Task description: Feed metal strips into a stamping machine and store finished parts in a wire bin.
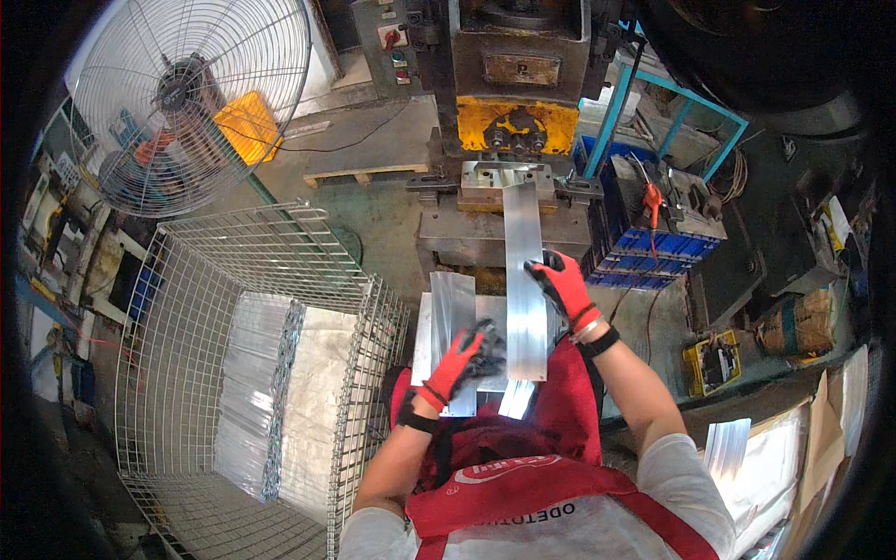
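Note:
My right hand (563, 285), in a red and black glove, is closed on the right edge of a long flat metal strip (525, 280). The strip's far end reaches the die block (485, 184) of the press (518, 121); its near end hangs over my lap. My left hand (467, 357), gloved alike, is beside more metal strips (453, 303) on a flat pale surface (490, 306) in front of me. Its dark fingers look slightly blurred and apart, with nothing visible gripped in them. Another bright strip (516, 399) lies under the held one's near end.
A wire basket (373, 327) with stacked strips (252, 392) stands at my left, below a large fan (191, 103). Blue crates (644, 257) bear a red-orange air gun (651, 201) at right. A yellow bin (711, 362) and cartons (826, 420) are farther right.

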Demonstrator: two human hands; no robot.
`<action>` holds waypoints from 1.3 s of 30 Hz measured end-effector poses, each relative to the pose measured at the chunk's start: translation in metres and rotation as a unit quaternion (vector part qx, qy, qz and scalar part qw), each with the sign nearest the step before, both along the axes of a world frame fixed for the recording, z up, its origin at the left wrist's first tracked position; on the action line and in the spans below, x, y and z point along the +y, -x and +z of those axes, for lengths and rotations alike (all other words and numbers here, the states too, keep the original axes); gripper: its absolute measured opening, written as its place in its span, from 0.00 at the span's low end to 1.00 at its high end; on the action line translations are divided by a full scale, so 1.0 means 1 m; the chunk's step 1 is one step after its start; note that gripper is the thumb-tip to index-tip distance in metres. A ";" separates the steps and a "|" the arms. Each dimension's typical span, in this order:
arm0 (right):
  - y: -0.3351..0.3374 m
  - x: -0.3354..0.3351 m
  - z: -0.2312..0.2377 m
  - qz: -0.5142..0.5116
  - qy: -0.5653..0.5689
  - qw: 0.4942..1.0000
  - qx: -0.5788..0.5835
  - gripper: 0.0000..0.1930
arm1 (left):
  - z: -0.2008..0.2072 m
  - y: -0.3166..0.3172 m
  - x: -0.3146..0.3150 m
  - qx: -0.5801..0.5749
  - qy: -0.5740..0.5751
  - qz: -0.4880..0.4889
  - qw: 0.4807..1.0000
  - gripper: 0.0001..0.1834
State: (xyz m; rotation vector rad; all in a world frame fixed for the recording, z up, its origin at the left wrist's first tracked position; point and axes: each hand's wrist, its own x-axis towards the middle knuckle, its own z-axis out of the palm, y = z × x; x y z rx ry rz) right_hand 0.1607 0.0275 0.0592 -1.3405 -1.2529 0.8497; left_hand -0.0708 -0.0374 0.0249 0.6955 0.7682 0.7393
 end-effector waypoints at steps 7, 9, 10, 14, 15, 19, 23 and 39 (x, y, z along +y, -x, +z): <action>0.006 0.059 -0.026 -0.006 0.022 0.993 0.113 0.09 | 0.008 -0.044 0.017 -0.268 0.169 -0.153 0.936 0.18; -0.004 0.075 -0.044 0.011 0.033 0.980 0.195 0.07 | 0.022 -0.054 0.025 -0.136 0.076 -0.085 0.984 0.17; -0.008 0.080 -0.052 0.021 0.038 0.971 0.236 0.06 | 0.027 -0.058 0.026 -0.067 0.028 -0.048 0.996 0.17; 0.013 0.052 -0.044 0.109 0.036 0.937 0.329 0.14 | 0.025 -0.059 0.023 -0.117 0.083 0.000 0.990 0.16; 0.012 0.042 -0.048 0.168 -0.013 0.938 0.304 0.21 | 0.017 -0.061 0.024 -0.156 0.103 0.017 0.982 0.14; 0.016 0.023 -0.056 0.101 -0.075 0.971 0.205 0.14 | 0.025 -0.069 0.020 -0.097 0.090 0.034 0.991 0.16; 0.022 0.025 -0.031 0.029 0.092 0.963 0.252 0.10 | 0.023 -0.066 0.024 -0.102 0.081 0.006 0.991 0.15; 0.023 0.030 -0.038 -0.016 0.118 0.959 0.257 0.09 | 0.025 -0.068 0.024 -0.093 0.080 0.019 0.992 0.13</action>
